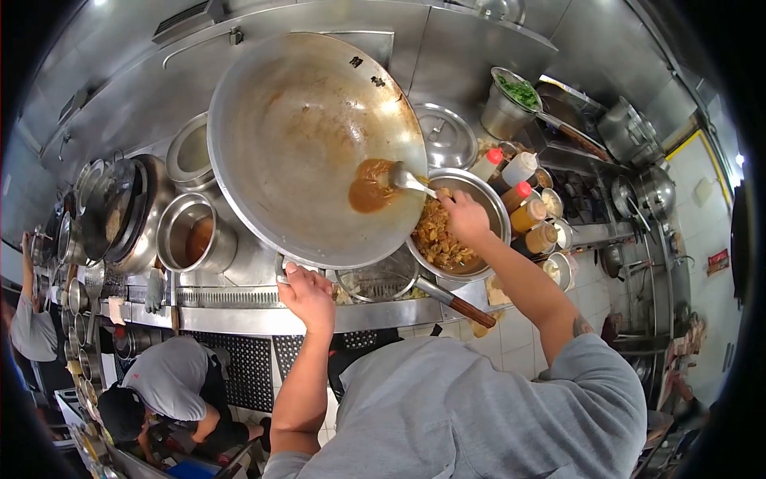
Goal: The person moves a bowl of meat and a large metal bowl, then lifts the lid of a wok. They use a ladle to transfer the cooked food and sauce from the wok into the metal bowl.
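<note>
My left hand (307, 298) grips the handle at the near rim of a large wok (295, 176), which is tilted toward the right. Brown sauce (371, 188) has pooled at the wok's right side. The bowl of a metal ladle (407, 179) rests in that sauce, and my right hand (464, 219) is closed round its handle. Below the wok's right edge stands a steel pot (496, 209) holding brown chopped food (437, 237). My right hand is above this pot.
Sauce bottles (527, 215) and small bowls stand right of the pot. A strainer's wooden handle (471, 311) juts over the counter edge. Left are a pot of reddish liquid (198, 239) and stacked woks (120, 207). A person (171, 379) bends down at lower left; another is farther left.
</note>
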Demonstrator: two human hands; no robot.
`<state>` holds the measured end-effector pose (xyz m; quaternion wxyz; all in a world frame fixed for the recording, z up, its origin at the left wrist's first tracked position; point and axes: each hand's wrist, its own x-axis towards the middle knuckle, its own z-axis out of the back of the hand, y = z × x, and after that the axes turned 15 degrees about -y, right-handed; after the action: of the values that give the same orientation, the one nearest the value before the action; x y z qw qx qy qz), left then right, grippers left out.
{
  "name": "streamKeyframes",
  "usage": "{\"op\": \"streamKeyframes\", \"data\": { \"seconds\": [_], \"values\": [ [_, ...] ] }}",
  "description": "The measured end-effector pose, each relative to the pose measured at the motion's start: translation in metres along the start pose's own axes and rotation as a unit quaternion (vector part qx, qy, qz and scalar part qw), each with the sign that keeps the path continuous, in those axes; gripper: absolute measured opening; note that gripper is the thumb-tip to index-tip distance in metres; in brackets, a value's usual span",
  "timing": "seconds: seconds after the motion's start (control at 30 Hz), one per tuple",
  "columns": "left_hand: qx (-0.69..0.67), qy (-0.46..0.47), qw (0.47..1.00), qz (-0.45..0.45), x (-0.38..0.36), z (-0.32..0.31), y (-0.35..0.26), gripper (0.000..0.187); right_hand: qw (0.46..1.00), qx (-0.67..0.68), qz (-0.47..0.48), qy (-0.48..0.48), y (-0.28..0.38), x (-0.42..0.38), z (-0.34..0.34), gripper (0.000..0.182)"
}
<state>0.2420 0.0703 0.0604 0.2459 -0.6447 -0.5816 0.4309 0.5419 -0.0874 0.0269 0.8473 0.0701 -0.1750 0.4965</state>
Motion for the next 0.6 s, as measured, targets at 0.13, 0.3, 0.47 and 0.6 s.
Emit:
{"op": "streamKeyframes", "data": {
  "seconds": [0.13, 0.3, 0.47, 0.6],
  "values": [
    [0.017, -0.005, 1.0, -0.006, 0.003, 0.0, -0.002, 0.037, 0.998, -0.019, -0.051, -0.023, -0.026, -0.041, 0.02, 0.057],
    [0.005, 0.01, 1.0, -0.005, 0.007, 0.004, 0.002, 0.036, 0.995, -0.021, -0.088, -0.047, -0.037, -0.083, 0.06, 0.049],
    [-0.009, 0.001, 1.0, 0.006, 0.005, 0.002, 0.0, 0.035, 0.976, 0.126, -0.172, -0.044, -0.028, -0.038, 0.06, 0.039],
    [-0.007, 0.001, 1.0, 0.008, 0.005, 0.003, 0.0, 0.034, 0.98, 0.174, -0.098, 0.019, -0.018, 0.055, 0.034, 0.032]
  ]
}}
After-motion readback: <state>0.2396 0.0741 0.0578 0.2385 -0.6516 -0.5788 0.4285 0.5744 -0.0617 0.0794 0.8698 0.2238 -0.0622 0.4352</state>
